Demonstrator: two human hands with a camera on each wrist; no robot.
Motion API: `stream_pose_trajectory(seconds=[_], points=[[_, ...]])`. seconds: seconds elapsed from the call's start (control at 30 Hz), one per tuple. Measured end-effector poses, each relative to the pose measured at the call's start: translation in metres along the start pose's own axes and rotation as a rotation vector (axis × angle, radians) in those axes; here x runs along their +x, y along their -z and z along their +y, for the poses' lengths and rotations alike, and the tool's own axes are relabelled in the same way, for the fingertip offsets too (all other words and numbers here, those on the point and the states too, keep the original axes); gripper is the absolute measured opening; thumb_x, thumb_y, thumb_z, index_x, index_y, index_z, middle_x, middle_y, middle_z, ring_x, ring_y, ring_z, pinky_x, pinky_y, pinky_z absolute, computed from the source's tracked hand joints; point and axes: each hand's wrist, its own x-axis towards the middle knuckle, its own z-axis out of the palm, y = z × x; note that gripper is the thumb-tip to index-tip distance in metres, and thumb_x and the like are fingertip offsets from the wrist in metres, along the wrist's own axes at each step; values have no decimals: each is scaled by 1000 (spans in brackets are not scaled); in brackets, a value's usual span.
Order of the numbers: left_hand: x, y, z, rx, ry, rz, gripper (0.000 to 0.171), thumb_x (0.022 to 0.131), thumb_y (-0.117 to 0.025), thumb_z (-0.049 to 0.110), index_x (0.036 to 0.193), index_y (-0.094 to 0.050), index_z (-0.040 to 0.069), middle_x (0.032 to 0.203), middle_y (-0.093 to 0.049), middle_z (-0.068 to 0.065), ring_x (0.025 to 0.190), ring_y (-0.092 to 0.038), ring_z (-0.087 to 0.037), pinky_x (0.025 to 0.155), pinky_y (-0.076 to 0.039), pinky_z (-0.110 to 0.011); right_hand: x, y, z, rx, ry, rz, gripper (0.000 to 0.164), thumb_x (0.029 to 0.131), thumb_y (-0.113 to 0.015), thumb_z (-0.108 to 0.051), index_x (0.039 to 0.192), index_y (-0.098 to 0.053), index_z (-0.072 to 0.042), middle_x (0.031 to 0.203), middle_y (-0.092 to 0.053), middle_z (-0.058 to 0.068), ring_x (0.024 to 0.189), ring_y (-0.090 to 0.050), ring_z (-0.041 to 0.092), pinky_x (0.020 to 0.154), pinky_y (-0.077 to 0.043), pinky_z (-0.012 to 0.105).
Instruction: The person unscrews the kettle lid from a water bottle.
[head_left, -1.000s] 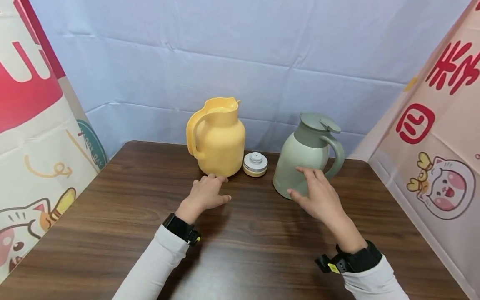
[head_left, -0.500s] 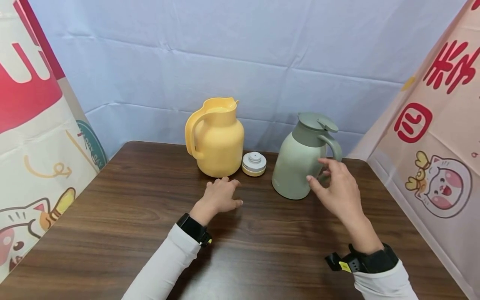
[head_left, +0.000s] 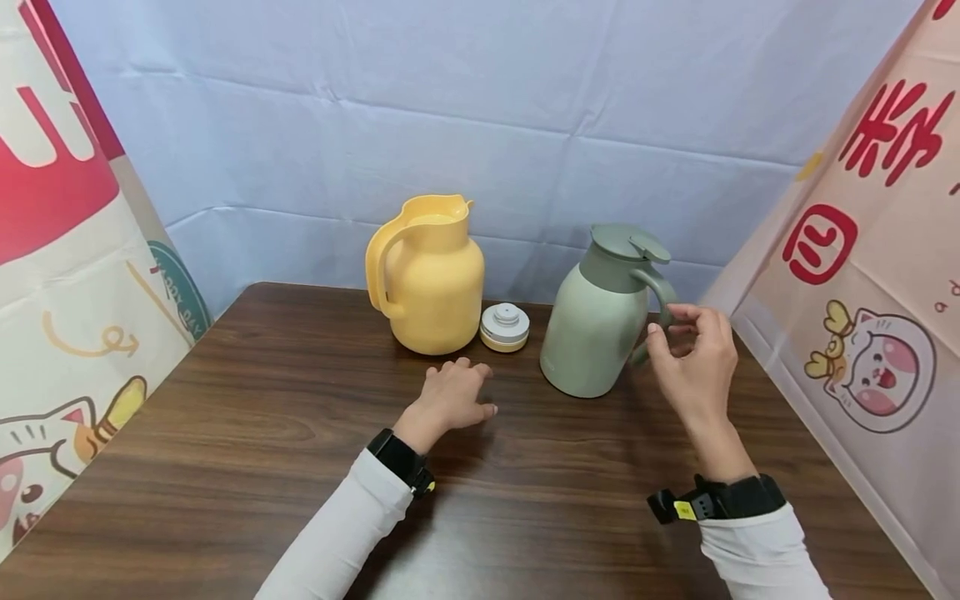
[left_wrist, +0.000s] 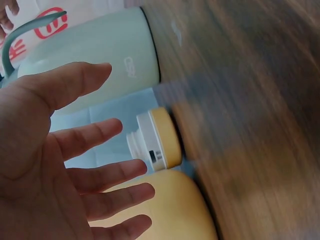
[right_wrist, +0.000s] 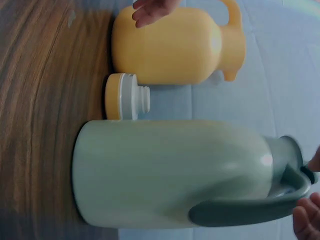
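A pale green vacuum jug [head_left: 592, 329] with a darker lid and handle [head_left: 662, 292] stands upright at the right back. My right hand [head_left: 697, 358] is beside that handle, thumb and fingers bent around a gap. In the right wrist view, only the fingertips [right_wrist: 306, 220] show near the handle, not visibly closed round it. My left hand [head_left: 450, 396] hovers over the table with fingers spread, holding nothing. Behind it stand a yellow jug [head_left: 438, 287], its top uncovered, and a round white and yellow lid [head_left: 505, 327].
All three things rest on a dark wood-grain table [head_left: 300, 400]. The lid sits between the two jugs. A pale blue cloth [head_left: 510, 125] hangs behind the table, and printed cloths [head_left: 862, 350] hang at both sides.
My right hand has moved right, from in front of the green jug's body to beside its handle. My left hand has shifted a little right, away from the yellow jug.
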Motion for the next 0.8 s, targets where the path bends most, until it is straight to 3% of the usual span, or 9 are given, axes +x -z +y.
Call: stream_pose_trajectory(seconds=[0.17,0.5,0.63,0.8], points=[[5,-4,5,8,2,-6,53,83,-68,39,128,-55,14,117,-52,-11,103,-50,-30,78,-36,-44,2,-4,13,45,-67,56,29,81,-62,0,107,-55,10,100,-52,13,80,-51,16,61,-39,16],[11,-13,12,-2,6,-9,53,82,-69,39,127,-55,14,115,-52,-11,103,-50,-30,78,-37,-43,7,-15,29,221,-271,24,35,81,-65,-4,112,-51,0,94,-52,-4,80,-51,8,69,-39,21],[14,-17,15,-16,3,-15,53,83,-68,39,127,-55,14,114,-53,-11,102,-51,-30,79,-37,-44,9,-21,29,331,-389,-24,22,84,-65,-8,103,-53,-5,90,-54,-2,75,-51,11,66,-40,23],[17,-18,20,-9,-15,-18,52,83,-67,39,127,-55,13,114,-53,-11,101,-51,-29,79,-38,-45,13,-32,30,454,-477,-31,17,89,-61,-12,95,-58,4,80,-55,4,67,-56,15,62,-47,25]])
